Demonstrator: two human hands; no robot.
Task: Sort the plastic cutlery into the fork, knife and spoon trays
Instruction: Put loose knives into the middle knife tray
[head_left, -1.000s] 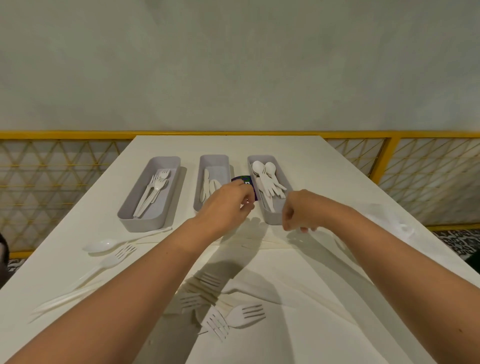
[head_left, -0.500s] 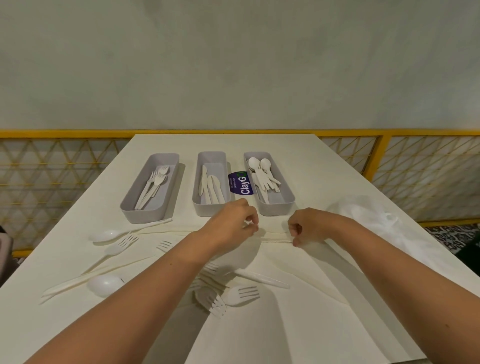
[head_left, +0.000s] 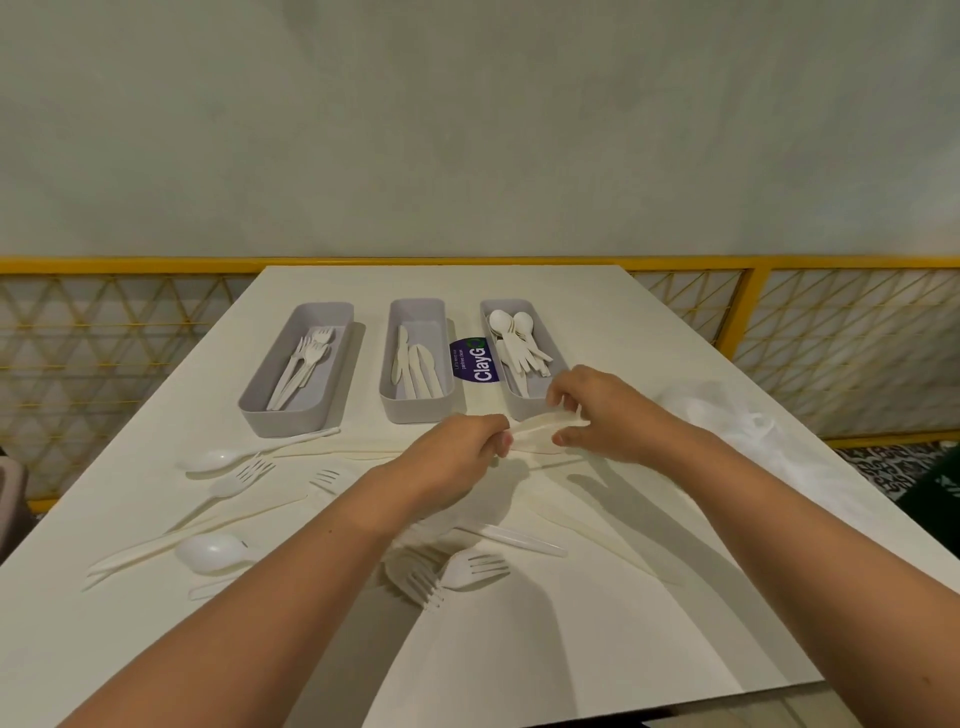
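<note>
Before the spoon tray (head_left: 521, 409), left hand (head_left: 457, 448) and right hand (head_left: 609, 415) pinch cutlery (head_left: 536, 428) (possibly a knife).

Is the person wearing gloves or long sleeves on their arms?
No. The left grip and the right grip are bare hands, with no gloves, rings or watch in view. The left forearm and the right forearm are bare too. No sleeve shows up to the picture's edge.
</note>
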